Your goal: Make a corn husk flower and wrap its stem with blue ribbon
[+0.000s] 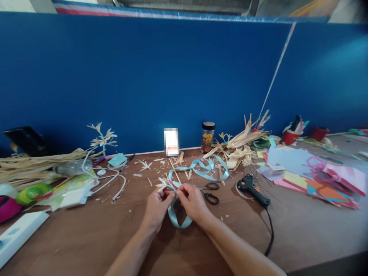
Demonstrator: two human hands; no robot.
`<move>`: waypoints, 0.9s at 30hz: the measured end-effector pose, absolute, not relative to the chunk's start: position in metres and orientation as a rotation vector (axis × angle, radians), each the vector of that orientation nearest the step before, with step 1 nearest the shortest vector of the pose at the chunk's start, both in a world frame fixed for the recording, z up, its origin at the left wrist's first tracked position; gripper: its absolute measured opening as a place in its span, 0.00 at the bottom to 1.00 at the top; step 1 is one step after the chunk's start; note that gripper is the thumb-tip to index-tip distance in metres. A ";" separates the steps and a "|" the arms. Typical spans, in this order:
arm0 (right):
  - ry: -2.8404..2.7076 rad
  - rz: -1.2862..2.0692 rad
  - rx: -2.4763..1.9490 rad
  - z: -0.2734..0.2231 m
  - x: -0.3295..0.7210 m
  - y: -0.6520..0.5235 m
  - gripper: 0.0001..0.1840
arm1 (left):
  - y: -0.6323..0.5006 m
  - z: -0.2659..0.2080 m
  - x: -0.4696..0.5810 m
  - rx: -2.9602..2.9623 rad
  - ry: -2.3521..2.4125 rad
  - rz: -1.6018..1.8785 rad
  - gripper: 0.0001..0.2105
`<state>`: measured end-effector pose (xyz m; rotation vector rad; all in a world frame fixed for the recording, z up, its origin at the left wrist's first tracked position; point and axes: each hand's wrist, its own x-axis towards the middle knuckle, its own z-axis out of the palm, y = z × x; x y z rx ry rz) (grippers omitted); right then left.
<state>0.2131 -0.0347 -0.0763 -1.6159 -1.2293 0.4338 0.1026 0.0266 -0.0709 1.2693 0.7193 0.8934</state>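
Observation:
My left hand (156,209) is pinched around the base of a pale dried-husk flower (163,184), whose petals stick up past the fingers. Close beside it, my right hand (193,202) pinches a light blue satin ribbon (180,226) between thumb and forefinger. The ribbon hangs in a loop below both hands, and its long end curls over the table beyond them. The exact spot where ribbon meets flower is hidden by my fingertips. Black-handled scissors (212,193) lie just right of my right hand, their blades partly covered by it.
A black glue gun (254,191) with a cord lies to the right, near stacked coloured paper (290,163). Dried husks (241,147) and a lidded jar (207,138) stand behind. Left are white cables (122,182), a finished-looking husk flower (105,140) and a power strip (21,235).

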 end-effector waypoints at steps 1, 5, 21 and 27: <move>-1.217 0.462 -1.603 -0.076 0.213 -0.034 0.10 | 0.027 -0.071 0.103 1.262 0.708 0.873 0.13; -1.127 0.619 -1.537 -0.078 0.213 -0.033 0.10 | 0.028 -0.075 0.101 1.270 0.705 0.809 0.10; -0.768 1.210 -1.249 -0.069 0.218 -0.034 0.14 | 0.032 -0.066 0.092 1.863 0.748 0.925 0.08; -0.733 1.349 -1.186 -0.065 0.222 -0.036 0.16 | 0.030 -0.063 0.092 1.865 0.733 0.928 0.08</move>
